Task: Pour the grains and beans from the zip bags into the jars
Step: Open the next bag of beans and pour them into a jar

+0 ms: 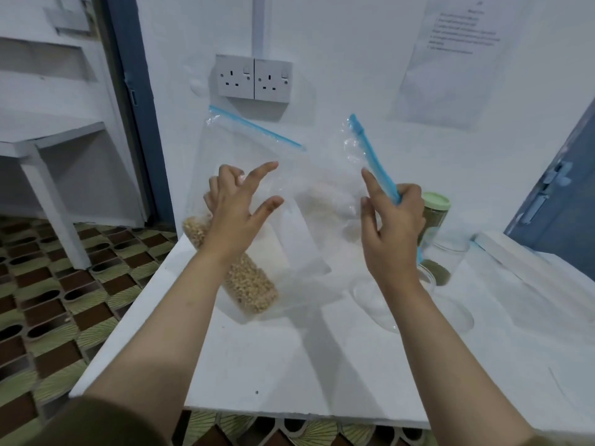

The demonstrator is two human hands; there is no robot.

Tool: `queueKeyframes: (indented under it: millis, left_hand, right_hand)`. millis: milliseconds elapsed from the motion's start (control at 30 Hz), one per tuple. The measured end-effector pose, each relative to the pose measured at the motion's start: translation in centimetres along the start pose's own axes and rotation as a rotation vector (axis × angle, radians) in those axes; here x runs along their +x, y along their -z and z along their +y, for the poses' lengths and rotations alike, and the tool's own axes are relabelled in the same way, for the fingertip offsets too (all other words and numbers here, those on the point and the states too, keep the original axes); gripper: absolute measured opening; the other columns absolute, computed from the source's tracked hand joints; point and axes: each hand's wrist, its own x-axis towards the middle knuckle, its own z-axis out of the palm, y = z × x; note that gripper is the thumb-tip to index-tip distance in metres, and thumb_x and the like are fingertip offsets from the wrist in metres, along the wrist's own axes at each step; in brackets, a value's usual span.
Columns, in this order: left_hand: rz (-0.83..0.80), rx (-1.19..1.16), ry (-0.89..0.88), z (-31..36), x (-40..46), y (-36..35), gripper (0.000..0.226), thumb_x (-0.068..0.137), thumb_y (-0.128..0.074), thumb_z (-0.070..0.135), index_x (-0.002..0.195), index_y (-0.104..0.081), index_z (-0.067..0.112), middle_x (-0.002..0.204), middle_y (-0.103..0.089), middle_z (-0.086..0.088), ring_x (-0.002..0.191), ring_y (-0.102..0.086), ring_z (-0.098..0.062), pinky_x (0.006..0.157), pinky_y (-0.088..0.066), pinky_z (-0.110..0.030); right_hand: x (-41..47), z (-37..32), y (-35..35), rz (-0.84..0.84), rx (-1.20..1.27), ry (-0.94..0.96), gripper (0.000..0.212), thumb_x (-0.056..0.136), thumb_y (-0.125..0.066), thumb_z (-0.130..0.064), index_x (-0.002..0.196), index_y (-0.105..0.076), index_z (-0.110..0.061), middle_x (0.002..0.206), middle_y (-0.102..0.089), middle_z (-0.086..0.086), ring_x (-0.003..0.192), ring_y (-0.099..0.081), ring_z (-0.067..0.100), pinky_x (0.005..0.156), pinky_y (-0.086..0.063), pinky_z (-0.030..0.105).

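A clear zip bag [257, 149] with a blue zip strip stands tilted at the back of the white table [289, 365], with tan grains [254, 288] along its bottom. My left hand [238, 207] is in front of this bag, thumb and forefinger spread and the other fingers loosely curled; I see no grip. My right hand [392, 226] grips the blue zip strip of a second, crumpled clear bag [335, 188] holding pale grains, forefinger pointing up. Just right of that hand are a green-lidded jar [436, 204] of green beans and an open clear jar [450, 255].
A clear round jar or lid [450, 313] lies on the table by my right wrist. A white box [515, 252] sits at the right. Double wall sockets [254, 77] and a taped paper sheet [450, 59] are behind. Patterned floor [48, 300] drops off left.
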Motion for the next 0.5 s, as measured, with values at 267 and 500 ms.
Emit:
queueKeyframes:
  millis: [267,500]
  left_hand:
    - [-0.031,0.061,0.037,-2.1,-2.6,-1.4,0.054,0.085,-0.046,0.071,0.136,-0.048,0.051,0.106,-0.025,0.008,0.101,-0.025,-0.01,0.092,-0.021,-0.031]
    - [-0.031,0.071,0.035,-1.7,-2.6,-1.5,0.061,0.082,-0.044,0.072,0.138,-0.048,0.048,0.108,-0.027,0.006,0.103,-0.025,-0.011,0.093,-0.019,-0.029]
  right_hand:
    - [-3.0,-0.7,0.5,-0.128,0.064,0.0,0.036,0.091,-0.06,-0.038,0.123,-0.071,-0.027,0.095,-0.047,0.002,0.09,-0.051,0.022,0.079,-0.047,0.035]
    - [-0.8,-1.1,1.4,-0.272,0.006,-0.118,0.042,0.088,-0.06,-0.045,0.129,-0.066,-0.034,0.089,-0.055,-0.003,0.078,-0.049,0.012,0.076,-0.043,0.032]
